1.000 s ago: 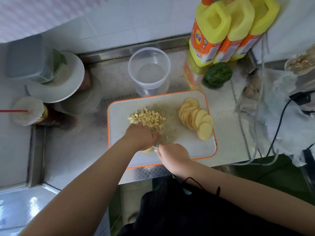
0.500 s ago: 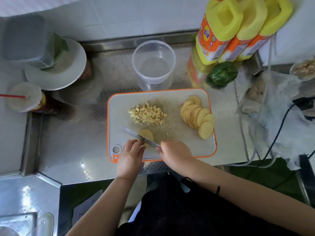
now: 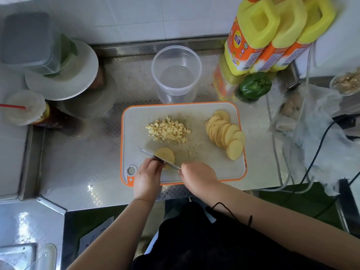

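Observation:
A white cutting board with an orange rim (image 3: 194, 112) lies on the steel counter. On it are a pile of diced potato (image 3: 168, 130), a fanned row of potato slices (image 3: 226, 135) at the right, and one stack of slices (image 3: 165, 154) near the front. My right hand (image 3: 196, 175) grips the handle of a knife (image 3: 155, 157), whose blade lies across that stack and points left. My left hand (image 3: 148, 176) rests at the near side of the stack, its fingertips touching the slices beside the blade.
Behind the board stands a clear plastic tub (image 3: 176, 73). Three yellow oil bottles (image 3: 272, 34) and a green pepper (image 3: 254, 85) are at the back right. Plates and a grey box (image 3: 58, 71) and a cup with a red straw (image 3: 23, 110) sit left. Cables and plastic bags (image 3: 315, 121) lie right.
A second ago my left hand reached forward to the diced pile. It has drawn back to the front stack of slices, and the knife blade now lies across that stack.

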`<control>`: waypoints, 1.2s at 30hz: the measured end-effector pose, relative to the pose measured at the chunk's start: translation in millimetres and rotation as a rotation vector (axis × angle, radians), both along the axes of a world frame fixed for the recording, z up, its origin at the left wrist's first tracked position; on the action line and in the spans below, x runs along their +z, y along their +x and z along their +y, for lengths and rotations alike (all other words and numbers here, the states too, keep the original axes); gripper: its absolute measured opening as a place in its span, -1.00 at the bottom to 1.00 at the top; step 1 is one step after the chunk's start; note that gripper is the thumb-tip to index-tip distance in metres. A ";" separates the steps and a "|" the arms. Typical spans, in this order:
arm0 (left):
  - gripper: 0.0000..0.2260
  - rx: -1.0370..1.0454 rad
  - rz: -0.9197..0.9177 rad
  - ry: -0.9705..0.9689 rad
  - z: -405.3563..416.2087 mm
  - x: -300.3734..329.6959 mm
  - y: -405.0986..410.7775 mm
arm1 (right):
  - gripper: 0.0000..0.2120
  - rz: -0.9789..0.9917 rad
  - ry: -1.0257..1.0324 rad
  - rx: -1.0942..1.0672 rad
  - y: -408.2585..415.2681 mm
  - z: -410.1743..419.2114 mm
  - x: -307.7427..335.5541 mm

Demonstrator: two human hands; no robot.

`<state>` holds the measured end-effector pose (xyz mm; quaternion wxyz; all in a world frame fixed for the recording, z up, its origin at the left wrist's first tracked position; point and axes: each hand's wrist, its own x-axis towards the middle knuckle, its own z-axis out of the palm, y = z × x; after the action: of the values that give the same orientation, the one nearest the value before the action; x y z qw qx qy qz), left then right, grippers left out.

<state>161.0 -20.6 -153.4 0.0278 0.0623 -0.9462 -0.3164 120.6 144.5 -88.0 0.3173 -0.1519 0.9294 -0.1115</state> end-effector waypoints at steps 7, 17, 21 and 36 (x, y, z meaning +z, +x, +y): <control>-0.95 -0.009 -0.008 -0.001 0.9 -2.1 2.0 | -0.86 -0.050 -0.009 -0.040 2.2 -0.9 -5.8; -0.76 -0.100 0.229 -0.131 -12.0 46.3 -29.7 | -0.82 -0.013 -0.010 -0.066 5.5 -2.4 -10.4; -0.56 -0.555 -0.382 -0.508 6.8 63.9 -85.6 | -0.79 -0.022 0.008 -0.099 6.3 -4.5 -10.0; -0.34 -0.760 -0.682 -0.679 19.7 66.9 -93.8 | -0.79 -0.065 0.062 -0.099 6.0 -12.6 0.6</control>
<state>67.2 -0.9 -86.5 -0.3731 -0.1938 -0.9058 0.0526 126.6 131.9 -87.4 0.3459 -0.0924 0.9280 -0.1032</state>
